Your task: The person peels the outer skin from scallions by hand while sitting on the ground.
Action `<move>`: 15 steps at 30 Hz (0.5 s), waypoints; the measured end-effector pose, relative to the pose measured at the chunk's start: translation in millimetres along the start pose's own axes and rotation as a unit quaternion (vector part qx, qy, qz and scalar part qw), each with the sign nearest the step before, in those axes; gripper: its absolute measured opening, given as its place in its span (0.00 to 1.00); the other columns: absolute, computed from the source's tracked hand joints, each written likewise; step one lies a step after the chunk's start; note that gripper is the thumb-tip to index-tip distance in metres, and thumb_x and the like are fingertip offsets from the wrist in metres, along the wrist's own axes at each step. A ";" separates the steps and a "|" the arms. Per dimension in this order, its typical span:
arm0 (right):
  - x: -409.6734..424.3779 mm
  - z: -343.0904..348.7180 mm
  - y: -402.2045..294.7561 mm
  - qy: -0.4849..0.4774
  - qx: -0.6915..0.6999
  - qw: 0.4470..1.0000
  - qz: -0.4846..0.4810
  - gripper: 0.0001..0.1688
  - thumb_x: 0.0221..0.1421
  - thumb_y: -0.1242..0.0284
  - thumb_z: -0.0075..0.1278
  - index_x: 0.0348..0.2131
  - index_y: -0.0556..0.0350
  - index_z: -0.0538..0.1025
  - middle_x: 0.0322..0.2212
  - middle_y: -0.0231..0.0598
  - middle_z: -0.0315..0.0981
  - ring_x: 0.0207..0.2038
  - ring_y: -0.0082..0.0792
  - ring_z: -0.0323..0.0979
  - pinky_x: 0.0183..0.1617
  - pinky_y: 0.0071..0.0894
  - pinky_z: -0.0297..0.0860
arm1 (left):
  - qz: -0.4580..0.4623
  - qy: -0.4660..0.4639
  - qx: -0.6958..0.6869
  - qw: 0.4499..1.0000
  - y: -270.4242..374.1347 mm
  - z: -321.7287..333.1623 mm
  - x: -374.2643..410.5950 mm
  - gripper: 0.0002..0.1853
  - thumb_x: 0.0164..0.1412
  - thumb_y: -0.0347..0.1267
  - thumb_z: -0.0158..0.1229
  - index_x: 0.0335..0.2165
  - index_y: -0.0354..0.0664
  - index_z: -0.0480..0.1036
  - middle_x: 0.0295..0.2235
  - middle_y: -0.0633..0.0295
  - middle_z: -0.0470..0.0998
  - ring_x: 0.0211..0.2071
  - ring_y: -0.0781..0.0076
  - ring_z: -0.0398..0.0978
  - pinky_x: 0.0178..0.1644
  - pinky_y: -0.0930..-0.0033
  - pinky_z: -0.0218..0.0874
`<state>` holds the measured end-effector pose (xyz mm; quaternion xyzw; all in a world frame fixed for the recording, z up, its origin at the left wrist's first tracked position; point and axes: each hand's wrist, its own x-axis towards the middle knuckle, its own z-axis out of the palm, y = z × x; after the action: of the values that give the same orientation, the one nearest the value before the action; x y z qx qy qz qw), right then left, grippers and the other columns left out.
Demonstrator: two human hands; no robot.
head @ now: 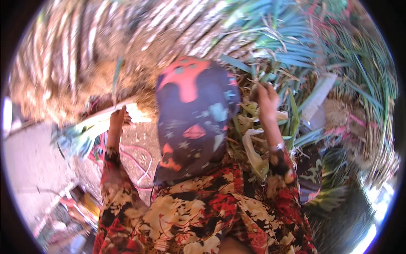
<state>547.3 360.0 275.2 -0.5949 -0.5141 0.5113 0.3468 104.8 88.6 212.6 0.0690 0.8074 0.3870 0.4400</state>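
My left hand (120, 119) is at the left with its fingers curled, against pale leek-like stalks (92, 122) whose green leaves fan out to the lower left. Whether it grips them cannot be told. At the right my right hand (267, 98) has bent fingers at the edge of a heap of peeled, yellowish leaf sheaths (253, 155). Its fingertips are blurred, and what lies between them is unclear. Between the hands is a knee under dark cloth (192, 120) with coral and pale blue shapes. Both sleeves are floral.
Long stalks with brown, soil-covered roots (69, 60) lie across the top. Green leaves (282, 44) and bundled stalks (364, 73) fill the right side. Pink twine (136, 155) lies on the soil near my left forearm. A pale slab (31, 158) is at the left.
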 end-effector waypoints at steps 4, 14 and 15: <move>51.5 38.9 28.8 -0.012 0.139 0.984 0.109 0.13 0.54 0.75 0.45 0.36 0.68 0.71 0.24 0.43 0.73 0.21 0.31 0.71 0.23 0.27 0.69 | 0.132 -0.039 0.017 0.990 28.8 67.6 -33.8 0.13 0.57 0.36 0.52 0.29 0.34 0.69 0.19 0.56 0.74 0.17 0.72 0.72 0.19 0.74 0.62; 135.5 125.7 115.1 0.086 0.228 0.939 0.242 0.10 0.42 0.77 0.56 0.28 0.62 0.72 0.26 0.39 0.69 0.27 0.36 0.69 0.30 0.37 0.66 | 0.172 -0.095 0.127 0.972 54.0 135.3 -74.6 0.12 0.57 0.35 0.52 0.30 0.34 0.69 0.20 0.56 0.74 0.19 0.72 0.72 0.20 0.74 0.63; 136.9 125.2 111.7 0.083 0.263 0.920 0.277 0.12 0.42 0.77 0.57 0.29 0.62 0.72 0.26 0.38 0.69 0.28 0.36 0.68 0.31 0.38 0.65 | 0.171 -0.094 0.129 0.972 53.5 136.2 -74.7 0.12 0.57 0.35 0.52 0.30 0.34 0.69 0.20 0.56 0.74 0.19 0.72 0.72 0.20 0.74 0.63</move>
<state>448.2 452.3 106.3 -0.6410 -0.1451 0.6524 0.3774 241.6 168.7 255.8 0.2987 0.7816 0.3406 0.4288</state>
